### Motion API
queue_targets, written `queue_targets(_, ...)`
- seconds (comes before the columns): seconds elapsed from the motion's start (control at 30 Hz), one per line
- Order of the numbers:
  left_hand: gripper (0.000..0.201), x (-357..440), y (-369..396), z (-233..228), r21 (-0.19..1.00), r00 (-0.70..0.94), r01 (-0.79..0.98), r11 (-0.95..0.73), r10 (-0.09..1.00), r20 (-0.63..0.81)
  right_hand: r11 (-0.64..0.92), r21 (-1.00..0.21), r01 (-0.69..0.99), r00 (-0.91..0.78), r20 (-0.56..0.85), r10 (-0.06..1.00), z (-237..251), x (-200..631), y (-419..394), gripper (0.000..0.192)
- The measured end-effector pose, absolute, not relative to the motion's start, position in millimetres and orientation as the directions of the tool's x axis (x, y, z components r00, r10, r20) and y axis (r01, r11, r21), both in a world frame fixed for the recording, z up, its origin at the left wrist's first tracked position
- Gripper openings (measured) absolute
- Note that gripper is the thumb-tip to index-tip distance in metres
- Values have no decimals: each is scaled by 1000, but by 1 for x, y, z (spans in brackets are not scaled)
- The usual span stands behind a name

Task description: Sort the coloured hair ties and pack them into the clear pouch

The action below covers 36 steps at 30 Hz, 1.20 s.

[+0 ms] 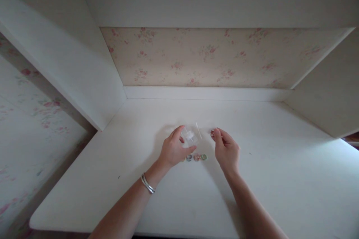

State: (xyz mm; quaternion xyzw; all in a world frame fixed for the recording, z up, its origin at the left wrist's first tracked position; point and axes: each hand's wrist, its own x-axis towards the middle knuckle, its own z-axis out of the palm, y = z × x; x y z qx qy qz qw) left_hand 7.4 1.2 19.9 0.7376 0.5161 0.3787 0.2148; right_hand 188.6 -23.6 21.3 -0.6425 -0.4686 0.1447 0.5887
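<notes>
My left hand (174, 146) grips a small clear plastic box (190, 135) between thumb and fingers, above the white desk. A thin transparent flap stands up at the box's right side, and a whitish shape shows within it. To the right, my right hand (226, 147) pinches a small reddish round piece (212, 133) between thumb and forefinger; its exact kind is too small to tell. Below the box, several small ring-like pieces lie in a row: a grey one (189, 157), a pinkish one (197, 157) and a green one (203, 157). My left hand partly covers the row's left end.
The white desk (266, 186) is bounded by a side panel (92, 93) at left, a floral back panel (179, 58) and another panel (328, 82) at right. A shelf (210, 9) overhangs it. A small dark bit (119, 176) lies at left.
</notes>
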Motion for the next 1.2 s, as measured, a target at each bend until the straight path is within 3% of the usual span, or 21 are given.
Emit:
queue_targets(0.1, 81, 0, 9, 17, 777, 136, 551, -304, 952, 276, 53, -862, 503, 586, 386, 712, 15, 215, -14, 43)
queue_targets(0.2, 83, -10, 18, 15, 834, 147, 497, -240, 970, 192, -130, -745, 654, 601, 407, 688, 8, 248, -7, 47)
queue_targets(0.33, 81, -17, 25, 11, 857, 175, 471, -209, 974, 142, -354, -554, 753, 563, 264, 783, -1, 279, -3, 49)
queue_targets(0.53, 82, -17, 28, 4, 815, 269, 520, -257, 954, 129, -463, -342, 818, 535, 155, 830, 1, 283, -7, 47)
queue_targets(0.7, 78, -20, 32, 1, 798, 313, 497, -342, 928, 203, -500, -315, 807, 558, 127, 820, 3, 281, -10, 46)
queue_targets(1.03, 81, -23, 31, 0, 777, 320, 595, -204, 947, 4, -505, -304, 808, 566, 158, 809, 0, 287, -13, 43)
queue_targets(1.2, 79, -23, 32, 0, 738, 332, 627, -251, 942, 39, -476, -387, 790, 590, 268, 761, -1, 288, -12, 42)
